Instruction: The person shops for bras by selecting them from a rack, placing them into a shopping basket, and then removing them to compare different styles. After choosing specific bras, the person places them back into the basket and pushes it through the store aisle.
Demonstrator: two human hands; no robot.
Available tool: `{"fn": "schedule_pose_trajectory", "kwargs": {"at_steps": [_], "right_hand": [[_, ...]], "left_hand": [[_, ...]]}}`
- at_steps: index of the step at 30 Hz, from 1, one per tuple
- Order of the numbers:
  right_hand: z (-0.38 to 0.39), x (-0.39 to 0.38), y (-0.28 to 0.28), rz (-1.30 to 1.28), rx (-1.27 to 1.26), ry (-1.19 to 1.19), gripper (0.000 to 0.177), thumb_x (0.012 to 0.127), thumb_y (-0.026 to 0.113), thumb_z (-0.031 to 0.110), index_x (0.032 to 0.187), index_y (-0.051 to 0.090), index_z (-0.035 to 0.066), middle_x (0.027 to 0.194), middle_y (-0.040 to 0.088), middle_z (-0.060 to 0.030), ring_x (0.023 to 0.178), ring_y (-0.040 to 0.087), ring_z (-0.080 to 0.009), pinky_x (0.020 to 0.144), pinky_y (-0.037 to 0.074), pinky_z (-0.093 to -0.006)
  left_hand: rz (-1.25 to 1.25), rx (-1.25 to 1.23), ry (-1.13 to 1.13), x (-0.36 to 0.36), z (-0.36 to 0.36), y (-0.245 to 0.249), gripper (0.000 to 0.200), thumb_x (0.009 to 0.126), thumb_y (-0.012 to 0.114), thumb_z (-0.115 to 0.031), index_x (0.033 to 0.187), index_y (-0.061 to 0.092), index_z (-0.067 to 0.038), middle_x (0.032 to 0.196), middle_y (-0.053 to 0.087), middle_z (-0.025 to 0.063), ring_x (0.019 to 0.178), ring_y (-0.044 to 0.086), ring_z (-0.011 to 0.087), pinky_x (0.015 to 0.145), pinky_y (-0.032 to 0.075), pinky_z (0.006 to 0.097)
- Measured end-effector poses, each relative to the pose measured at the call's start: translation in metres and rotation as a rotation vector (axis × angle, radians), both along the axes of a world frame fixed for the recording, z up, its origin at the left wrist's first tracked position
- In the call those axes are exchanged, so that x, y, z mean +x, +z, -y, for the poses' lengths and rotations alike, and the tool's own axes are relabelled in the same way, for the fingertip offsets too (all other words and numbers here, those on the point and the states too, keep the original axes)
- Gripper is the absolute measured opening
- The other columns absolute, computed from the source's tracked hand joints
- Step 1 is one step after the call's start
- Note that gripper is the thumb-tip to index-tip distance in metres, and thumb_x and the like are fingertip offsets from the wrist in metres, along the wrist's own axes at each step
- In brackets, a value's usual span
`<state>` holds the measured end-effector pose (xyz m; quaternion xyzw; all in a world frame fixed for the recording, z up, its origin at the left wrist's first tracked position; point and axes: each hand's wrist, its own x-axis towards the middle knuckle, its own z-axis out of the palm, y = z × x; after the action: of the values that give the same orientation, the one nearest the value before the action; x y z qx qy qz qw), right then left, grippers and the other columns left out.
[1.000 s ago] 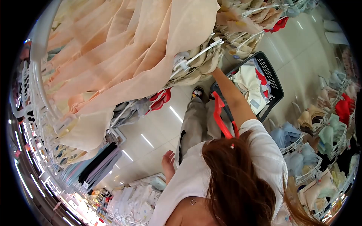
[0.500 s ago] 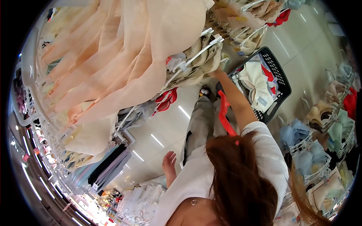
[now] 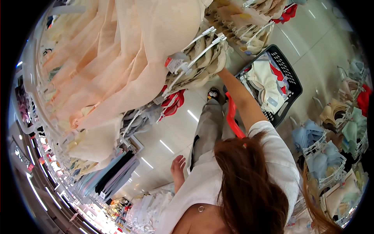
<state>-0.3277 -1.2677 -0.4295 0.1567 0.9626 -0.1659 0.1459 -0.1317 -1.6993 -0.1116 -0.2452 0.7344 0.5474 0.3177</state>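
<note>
My right arm reaches forward to a row of beige bras [image 3: 202, 64] on white hangers. The fingers of my right hand are hidden behind the bras, so their grip cannot be made out. A paper price tag [image 3: 175, 63] hangs by the front hanger [image 3: 200, 58]. My left hand [image 3: 178, 165] hangs at my side with its fingers loosely bent and apart, holding nothing. To the left of the beige bras, large peach-coloured bras [image 3: 128, 58] fill the upper left of the view. A red bra [image 3: 172, 103] hangs below them.
On the floor at the right stands a black shopping basket [image 3: 296, 84] with a cream bra [image 3: 267, 85] and other garments in it. Racks of blue bras [image 3: 325, 158] line the right side. Folded dark and pastel clothes [image 3: 113, 171] are at lower left. A red strap [image 3: 232, 117] hangs before me.
The beige bras and their hangers have shifted slightly left in view. My right hand is now more hidden behind them. My left hand has barely moved.
</note>
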Motion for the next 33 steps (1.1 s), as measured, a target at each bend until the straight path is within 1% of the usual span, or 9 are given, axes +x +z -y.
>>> {"fn": "schedule_pose_trajectory", "kwargs": {"at_steps": [7,9,14,17,23,25,26,28,33], "right_hand": [[0.004,0.039,0.041,0.014,-0.024,0.070,0.052,0.085,0.043,0.033,0.134,0.036,0.016,0.142,0.032,-0.0057,0.133,0.022,-0.0257,0.107,0.009,-0.0550],[0.000,0.056,0.088,0.270,-0.195,0.070,0.053,0.084,0.047,0.028,0.134,0.036,0.014,0.142,0.031,-0.0069,0.134,0.020,-0.0248,0.108,0.010,-0.0546],[0.005,0.129,0.108,-0.274,-0.295,-0.105,0.046,0.080,0.056,0.019,0.123,0.045,0.005,0.117,0.052,-0.0182,0.108,0.048,-0.0367,0.088,0.041,-0.0451],[0.015,0.190,0.146,-0.320,-0.358,-0.101,0.040,0.080,0.054,0.023,0.116,0.050,0.005,0.113,0.055,-0.0145,0.104,0.053,-0.0318,0.087,0.038,-0.0486],[0.068,0.311,0.255,-0.085,-0.711,-0.357,0.035,0.089,0.046,0.035,0.102,0.061,0.007,0.092,0.062,-0.0210,0.085,0.059,-0.0370,0.077,0.046,-0.0414],[0.090,0.334,0.285,-0.039,-0.774,-0.475,0.040,0.090,0.043,0.039,0.106,0.060,0.007,0.090,0.062,-0.0230,0.084,0.059,-0.0388,0.076,0.046,-0.0416],[0.105,0.343,0.286,-0.097,-0.638,-0.526,0.037,0.084,0.052,0.038,0.101,0.060,0.006,0.084,0.062,-0.0233,0.080,0.060,-0.0391,0.073,0.047,-0.0428],[0.131,0.353,0.272,-0.163,-0.465,-0.651,0.034,0.079,0.057,0.035,0.097,0.060,0.006,0.081,0.062,-0.0223,0.077,0.060,-0.0381,0.070,0.048,-0.0435],[0.160,0.335,0.261,-0.196,0.009,-0.906,0.018,0.064,0.066,0.023,0.075,0.063,0.009,0.067,0.061,-0.0141,0.063,0.061,-0.0326,0.060,0.049,-0.0430]], "left_hand": [[0.010,0.097,-0.023,-0.006,-0.017,0.000,0.040,0.094,0.039,-0.032,0.118,0.049,-0.002,0.117,0.054,0.0112,0.109,0.052,0.0239,0.090,0.041,0.0344],[0.019,0.114,-0.026,-0.008,-0.025,0.000,0.040,0.093,0.041,-0.032,0.118,0.049,-0.001,0.117,0.054,0.0115,0.108,0.052,0.0239,0.090,0.041,0.0345],[-0.006,0.152,-0.082,-0.018,-0.041,-0.005,0.041,0.092,0.044,-0.032,0.116,0.050,0.000,0.115,0.055,0.0127,0.106,0.054,0.0241,0.090,0.041,0.0341],[-0.040,0.192,-0.155,-0.035,-0.063,-0.018,0.036,0.092,0.045,-0.027,0.113,0.052,0.001,0.111,0.057,0.0126,0.103,0.055,0.0234,0.088,0.042,0.0320],[-0.352,0.273,-0.892,-0.059,-0.179,-0.026,0.027,0.090,0.048,-0.019,0.110,0.054,-0.002,0.109,0.057,0.0095,0.100,0.055,0.0202,0.090,0.041,0.0281],[-0.712,0.428,-1.186,-0.043,-0.225,-0.009,0.025,0.083,0.052,-0.017,0.104,0.056,-0.003,0.101,0.057,0.0102,0.094,0.054,0.0240,0.088,0.039,0.0352],[-0.705,0.448,-1.203,-0.032,-0.236,-0.018,0.025,0.083,0.052,-0.017,0.104,0.056,-0.003,0.101,0.057,0.0102,0.094,0.054,0.0240,0.088,0.039,0.0352],[-1.293,0.320,-1.846,-0.014,-0.244,-0.041,0.026,0.076,0.055,-0.021,0.097,0.056,-0.005,0.096,0.053,0.0119,0.097,0.048,0.0272,0.092,0.030,0.0459],[-1.264,0.318,-2.037,-0.023,-0.241,-0.051,0.032,0.073,0.056,-0.021,0.101,0.054,-0.004,0.097,0.051,0.0108,0.098,0.044,0.0274,0.090,0.027,0.0454]]}}
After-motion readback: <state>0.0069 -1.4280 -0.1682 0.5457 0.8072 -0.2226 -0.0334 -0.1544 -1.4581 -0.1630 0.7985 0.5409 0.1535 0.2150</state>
